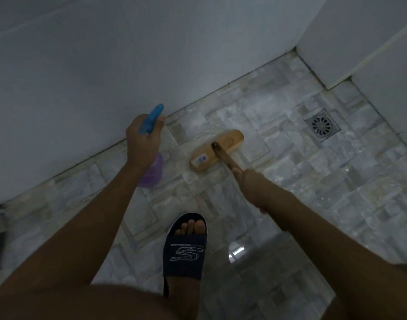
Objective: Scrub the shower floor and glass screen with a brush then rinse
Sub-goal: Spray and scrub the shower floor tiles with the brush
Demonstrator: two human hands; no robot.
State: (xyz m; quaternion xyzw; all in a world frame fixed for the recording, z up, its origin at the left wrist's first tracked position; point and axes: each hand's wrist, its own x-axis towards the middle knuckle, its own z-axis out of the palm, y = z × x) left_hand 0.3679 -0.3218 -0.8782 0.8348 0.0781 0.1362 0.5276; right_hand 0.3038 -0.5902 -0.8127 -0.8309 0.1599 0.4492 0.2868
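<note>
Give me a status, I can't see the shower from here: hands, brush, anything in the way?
Left hand shut on spray bottle. Right hand shut on brush handle, head flat on floor tiles. Sandalled foot behind brush; drain clear.

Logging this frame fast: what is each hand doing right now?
Left hand: closed around the spray bottle, held above the floor.
Right hand: closed on the brush handle, brush head down on the tiled floor.

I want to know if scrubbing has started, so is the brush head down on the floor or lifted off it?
Down: the brush head lies flat on the floor tiles, no gap showing.
</note>
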